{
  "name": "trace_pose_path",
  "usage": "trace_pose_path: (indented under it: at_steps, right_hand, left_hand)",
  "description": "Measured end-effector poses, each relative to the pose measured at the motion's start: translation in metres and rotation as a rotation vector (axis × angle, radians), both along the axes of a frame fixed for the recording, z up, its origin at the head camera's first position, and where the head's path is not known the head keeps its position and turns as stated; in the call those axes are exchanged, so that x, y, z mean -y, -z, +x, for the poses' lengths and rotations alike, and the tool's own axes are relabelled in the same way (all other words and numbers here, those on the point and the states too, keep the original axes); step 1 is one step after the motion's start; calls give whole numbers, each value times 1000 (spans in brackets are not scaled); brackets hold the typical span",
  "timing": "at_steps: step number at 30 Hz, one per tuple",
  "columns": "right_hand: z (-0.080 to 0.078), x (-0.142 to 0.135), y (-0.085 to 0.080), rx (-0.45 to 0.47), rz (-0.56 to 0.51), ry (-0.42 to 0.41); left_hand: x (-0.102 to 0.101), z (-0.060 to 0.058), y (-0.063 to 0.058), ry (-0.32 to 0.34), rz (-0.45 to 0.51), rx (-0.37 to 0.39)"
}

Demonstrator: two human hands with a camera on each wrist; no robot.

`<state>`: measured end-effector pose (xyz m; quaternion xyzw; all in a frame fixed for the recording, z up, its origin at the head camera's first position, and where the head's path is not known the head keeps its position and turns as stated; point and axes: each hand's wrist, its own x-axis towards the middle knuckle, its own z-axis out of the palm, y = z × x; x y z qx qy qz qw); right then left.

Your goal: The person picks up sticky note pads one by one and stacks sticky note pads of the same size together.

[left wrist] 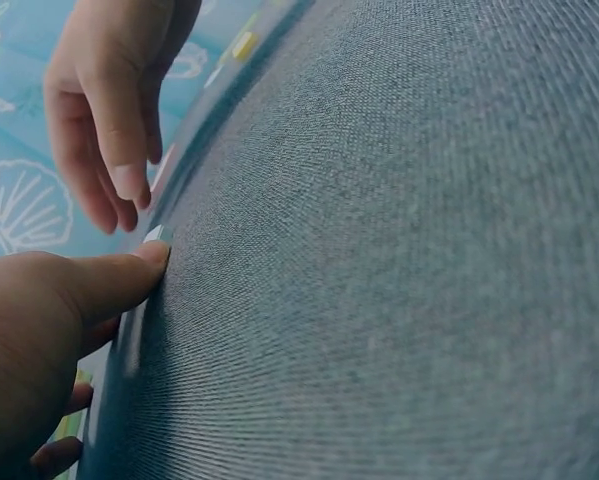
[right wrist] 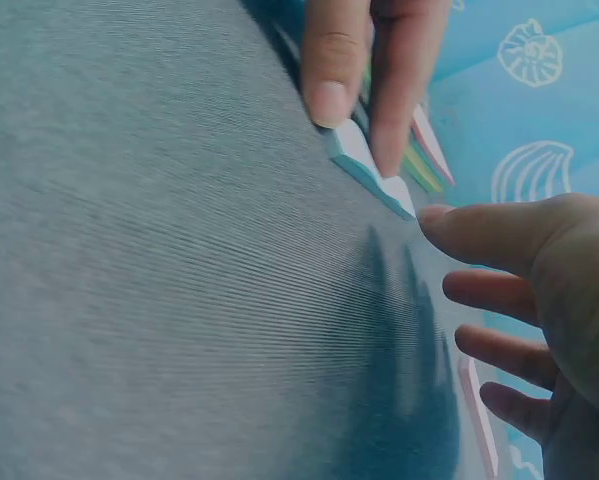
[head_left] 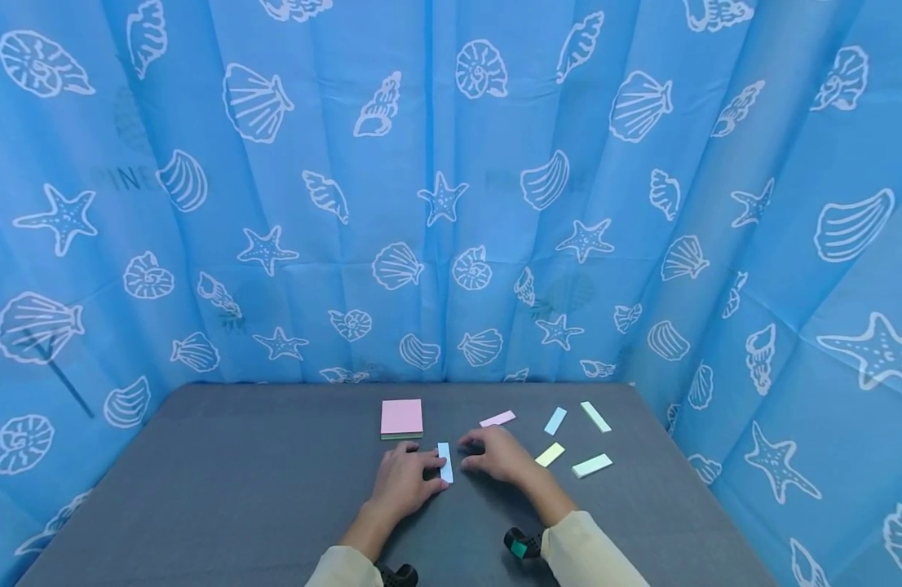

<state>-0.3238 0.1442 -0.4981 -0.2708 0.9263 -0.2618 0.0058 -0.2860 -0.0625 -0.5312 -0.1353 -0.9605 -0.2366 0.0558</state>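
A narrow light blue sticky note pad (head_left: 445,463) lies on the grey table in front of me. My left hand (head_left: 407,479) holds it, thumb at its near end and a finger on its top, as the right wrist view shows with the pad (right wrist: 357,158). My right hand (head_left: 498,455) hovers just to the right, fingers loosely bent with nothing between them. In the right wrist view its thumb (right wrist: 479,232) comes close to the pad's end; I cannot tell whether they touch. Behind my left hand sits a square pink sticky note stack (head_left: 402,417) with green underneath.
Right of my hands lie several narrow pads: a pink one (head_left: 498,418), a blue one (head_left: 556,421), a yellow one (head_left: 550,454) and pale green ones, such as this strip (head_left: 592,465). A blue shell-patterned curtain (head_left: 436,228) hangs behind the grey table (head_left: 238,489).
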Motion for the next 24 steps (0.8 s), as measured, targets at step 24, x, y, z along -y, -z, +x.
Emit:
trace_pose_path:
  at_steps: [24]
  right_hand:
    - [-15, -7, 17, -220, 101, 369]
  left_hand:
    - [-2, 2, -3, -10, 8, 31]
